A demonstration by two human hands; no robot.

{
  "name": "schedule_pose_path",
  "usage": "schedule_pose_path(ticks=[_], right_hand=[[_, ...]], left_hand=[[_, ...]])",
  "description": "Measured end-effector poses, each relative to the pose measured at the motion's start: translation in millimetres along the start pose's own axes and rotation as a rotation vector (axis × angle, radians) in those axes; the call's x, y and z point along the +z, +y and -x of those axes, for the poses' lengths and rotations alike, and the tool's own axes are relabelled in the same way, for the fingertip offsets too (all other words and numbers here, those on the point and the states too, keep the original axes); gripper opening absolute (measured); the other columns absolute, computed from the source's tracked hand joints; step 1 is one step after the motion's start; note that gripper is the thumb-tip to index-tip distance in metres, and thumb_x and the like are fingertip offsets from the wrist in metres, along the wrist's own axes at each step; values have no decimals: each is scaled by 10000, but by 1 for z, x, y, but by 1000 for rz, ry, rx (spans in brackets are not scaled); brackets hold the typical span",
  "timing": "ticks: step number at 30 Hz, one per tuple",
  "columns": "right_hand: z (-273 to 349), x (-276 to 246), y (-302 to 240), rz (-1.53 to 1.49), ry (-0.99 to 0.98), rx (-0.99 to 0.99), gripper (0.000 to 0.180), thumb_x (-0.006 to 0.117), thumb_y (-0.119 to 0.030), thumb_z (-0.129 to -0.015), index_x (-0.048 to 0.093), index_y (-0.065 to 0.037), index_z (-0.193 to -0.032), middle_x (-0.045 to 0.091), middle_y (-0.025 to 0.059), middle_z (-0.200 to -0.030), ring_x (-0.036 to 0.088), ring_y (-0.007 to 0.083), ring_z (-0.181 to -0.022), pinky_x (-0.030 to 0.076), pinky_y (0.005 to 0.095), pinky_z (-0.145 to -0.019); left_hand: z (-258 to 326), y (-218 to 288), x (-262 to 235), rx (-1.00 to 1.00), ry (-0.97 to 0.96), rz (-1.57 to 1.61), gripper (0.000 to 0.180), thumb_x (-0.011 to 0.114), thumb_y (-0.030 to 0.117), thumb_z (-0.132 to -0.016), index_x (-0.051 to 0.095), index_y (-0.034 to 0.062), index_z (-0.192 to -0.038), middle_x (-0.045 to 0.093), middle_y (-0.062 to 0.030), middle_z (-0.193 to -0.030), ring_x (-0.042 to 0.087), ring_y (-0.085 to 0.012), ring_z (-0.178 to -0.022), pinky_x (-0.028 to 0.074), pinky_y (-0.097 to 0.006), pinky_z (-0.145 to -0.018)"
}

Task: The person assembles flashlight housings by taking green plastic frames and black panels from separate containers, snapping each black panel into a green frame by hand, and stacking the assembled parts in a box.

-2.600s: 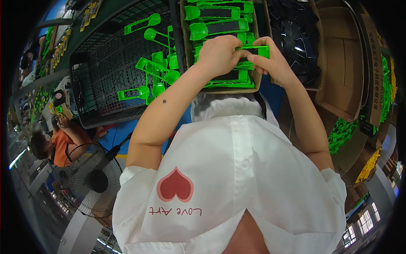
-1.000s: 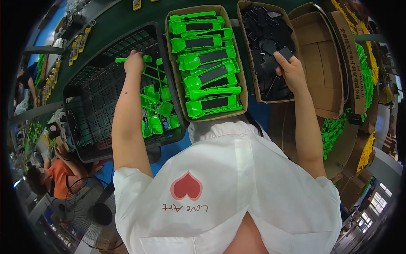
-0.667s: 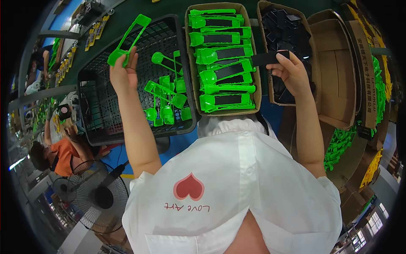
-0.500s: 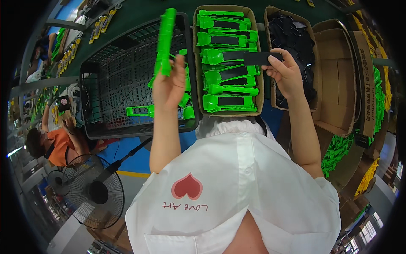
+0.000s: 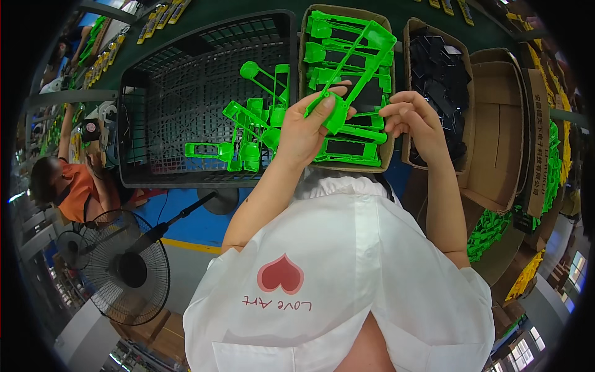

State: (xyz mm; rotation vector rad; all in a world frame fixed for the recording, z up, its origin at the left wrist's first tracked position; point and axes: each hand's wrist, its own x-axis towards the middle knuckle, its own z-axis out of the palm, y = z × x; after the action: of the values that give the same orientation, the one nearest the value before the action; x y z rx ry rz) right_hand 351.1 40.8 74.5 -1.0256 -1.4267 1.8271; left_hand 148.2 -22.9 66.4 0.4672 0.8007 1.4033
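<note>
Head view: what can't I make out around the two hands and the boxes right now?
- Right hand: whether it holds a black piece; its own fingers hide the palm side.
- Cardboard box of green frames: lower layers hidden under the left hand and the green frame it holds.
- Box of black pieces: the pieces' shapes, too dark.

My left hand (image 5: 310, 127) is raised toward 12 o'clock, forearm running up from about 7 o'clock, thumb and fingers pinched shut around what I hold. My right hand (image 5: 414, 121) sits just at 3 o'clock of the left, level with it, fingers curled inward, fingertips bunched; its forearm drops straight toward 5 o'clock. Both arms bare, elbows bent.
</note>
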Motion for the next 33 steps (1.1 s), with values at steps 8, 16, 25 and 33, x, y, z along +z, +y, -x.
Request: schedule_pose_path(ticks=[8, 16, 25, 33], right_hand=[[5, 18, -6, 147, 61, 80, 185, 508, -202, -852, 541, -20, -856, 511, -6, -533, 447, 39, -411, 323, 153, -377], [5, 22, -5, 141, 102, 13, 198, 507, -205, -854, 532, -12, -817, 518, 6, -535, 452, 39, -410, 318, 152, -374], [3, 33, 4, -50, 165, -1, 184, 494, -199, -861, 519, -20, -831, 527, 18, -553, 472, 50, -425, 325, 151, -373], [11, 23, 6, -59, 138, -28, 184, 495, -196, -860, 510, -31, -780, 521, 18, -544, 462, 48, -418, 320, 150, -372]], left_hand=[[0, 5, 7, 74, -158, -466, 182, 534, 82, -814, 586, 4, -970, 512, -92, -1070, 553, -168, -853, 460, -262, -726], [-4, 13, 2, 547, -125, -998, 296, 571, -46, -665, 572, 30, -952, 548, -67, -1058, 516, -261, -972, 415, -317, -821], [9, 3, 5, 887, -29, -1488, 449, 511, -94, -551, 569, 55, -971, 573, -67, -1029, 447, -292, -1076, 357, -410, -858], [13, 20, 3, 837, -60, -1241, 351, 513, -60, -587, 588, 57, -908, 490, -101, -1150, 381, -326, -1105, 340, -376, -880]])
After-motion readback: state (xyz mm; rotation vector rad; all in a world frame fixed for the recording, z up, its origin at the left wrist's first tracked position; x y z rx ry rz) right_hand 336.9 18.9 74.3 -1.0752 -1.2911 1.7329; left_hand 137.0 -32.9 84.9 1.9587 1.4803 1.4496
